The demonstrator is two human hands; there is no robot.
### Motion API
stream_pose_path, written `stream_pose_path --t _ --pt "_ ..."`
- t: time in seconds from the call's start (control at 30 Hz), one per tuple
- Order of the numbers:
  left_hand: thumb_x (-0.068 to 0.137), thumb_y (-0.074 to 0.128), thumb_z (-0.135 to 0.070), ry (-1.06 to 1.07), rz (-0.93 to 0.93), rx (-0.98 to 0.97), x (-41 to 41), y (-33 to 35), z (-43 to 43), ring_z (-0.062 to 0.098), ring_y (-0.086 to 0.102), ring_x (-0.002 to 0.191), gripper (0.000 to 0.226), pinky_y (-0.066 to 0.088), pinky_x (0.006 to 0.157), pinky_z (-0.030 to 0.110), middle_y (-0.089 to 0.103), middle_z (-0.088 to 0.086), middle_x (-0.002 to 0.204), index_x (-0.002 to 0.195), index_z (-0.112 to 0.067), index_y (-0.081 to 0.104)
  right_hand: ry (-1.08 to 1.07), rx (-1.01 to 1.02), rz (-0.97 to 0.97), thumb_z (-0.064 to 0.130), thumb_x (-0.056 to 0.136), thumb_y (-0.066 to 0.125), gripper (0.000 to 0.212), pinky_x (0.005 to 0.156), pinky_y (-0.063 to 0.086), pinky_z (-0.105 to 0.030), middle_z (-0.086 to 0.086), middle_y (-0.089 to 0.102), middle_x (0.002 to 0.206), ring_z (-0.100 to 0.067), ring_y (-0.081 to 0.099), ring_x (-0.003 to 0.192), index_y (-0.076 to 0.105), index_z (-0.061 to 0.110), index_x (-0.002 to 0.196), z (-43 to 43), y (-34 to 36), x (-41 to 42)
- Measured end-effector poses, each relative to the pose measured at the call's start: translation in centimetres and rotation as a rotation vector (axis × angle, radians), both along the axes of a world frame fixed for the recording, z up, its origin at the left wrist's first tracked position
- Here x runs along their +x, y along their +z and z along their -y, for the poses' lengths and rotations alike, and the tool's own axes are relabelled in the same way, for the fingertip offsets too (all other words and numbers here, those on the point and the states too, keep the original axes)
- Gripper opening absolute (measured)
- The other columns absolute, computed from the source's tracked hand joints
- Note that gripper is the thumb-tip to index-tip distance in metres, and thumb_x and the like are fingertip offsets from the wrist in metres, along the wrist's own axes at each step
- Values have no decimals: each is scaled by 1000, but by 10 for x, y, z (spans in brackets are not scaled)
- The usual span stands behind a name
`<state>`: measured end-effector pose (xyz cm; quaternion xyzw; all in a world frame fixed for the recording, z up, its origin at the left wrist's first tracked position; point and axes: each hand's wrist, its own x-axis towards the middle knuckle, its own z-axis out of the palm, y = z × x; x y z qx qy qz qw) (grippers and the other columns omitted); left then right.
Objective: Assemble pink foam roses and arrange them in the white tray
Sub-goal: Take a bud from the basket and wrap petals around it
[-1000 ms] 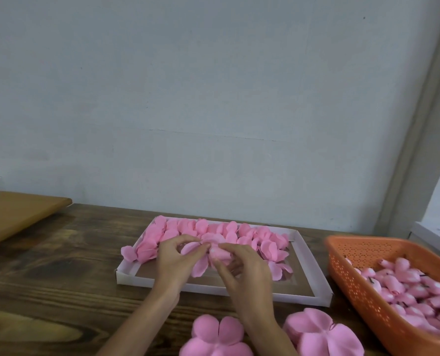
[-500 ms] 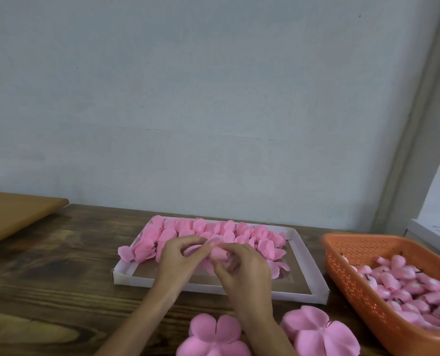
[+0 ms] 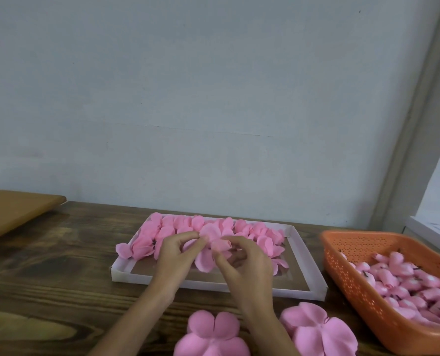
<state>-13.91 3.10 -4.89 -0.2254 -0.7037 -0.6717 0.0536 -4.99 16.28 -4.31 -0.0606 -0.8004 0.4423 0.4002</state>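
Since earlier, left hand [image 3: 174, 258] shifted off bud [image 3: 222, 245], pinching petal [image 3: 210, 231]; right hand [image 3: 247, 268], fingers curled, pinches bud over white tray [image 3: 213, 287].

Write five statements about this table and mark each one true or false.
1. The left hand and the right hand both pinch one pink foam rose over the white tray. True.
2. The orange basket holds pink buds. True.
3. The orange basket stands left of the white tray. False: it stands to the tray's right.
4. The white tray is filled to its near edge. False: the finished roses sit mostly toward its far side, and bare floor shows along the near edge.
5. Two flat petal pieces lie on the wooden table in front of the tray. True.
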Motion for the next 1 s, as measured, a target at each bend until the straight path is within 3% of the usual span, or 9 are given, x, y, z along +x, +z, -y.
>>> stream_pose_path --t 0.13,0.3,0.47,0.63,0.77,1.0 --pt "98 71 -28 5 117 65 0 1 -1 18 72 95 14 57 78 30 79 -1 92 92 -24 83 -5 -20 -18 29 81 85 34 67 59 -32 18 71 86 -5 68 73 63 54 90 -1 -1 0" --pt "96 74 -27 -30 228 164 0 0 -3 29 74 102 12 65 83 50 79 10 98 98 -21 84 -38 -11 -27 30 80 85 29 63 58 -31 16 69 83 -9 67 68 68 48 94 -1 -1 -1" --pt "97 74 -26 -29 242 179 0 0 -2 30 75 103 13 63 90 51 79 9 99 101 -17 84 -23 -15 -13 31 81 84 24 64 59 -35 15 71 86 -10 67 67 72 41 99 -3 -1 -2" --pt "98 72 -24 -66 231 178 4 2 -2 28 76 100 15 65 84 46 79 12 98 103 -14 83 -10 -16 5 26 80 83 26 66 59 -37 16 70 90 -9 67 68 73 39 101 -3 -1 -1" --pt "100 69 -22 -38 68 63 6 6 -3 17 74 88 15 58 73 20 80 3 88 98 -16 83 -39 110 18 26 80 83 28 70 58 -32 20 67 96 -4 65 77 72 39 102 -3 0 0" --pt "99 70 -21 28 -124 -54 11 6 -6 6 71 83 13 55 71 18 76 -11 80 97 -17 82 -109 226 -23 35 77 88 22 89 54 -34 9 57 132 -15 51 123 76 24 92 -5 0 -2"
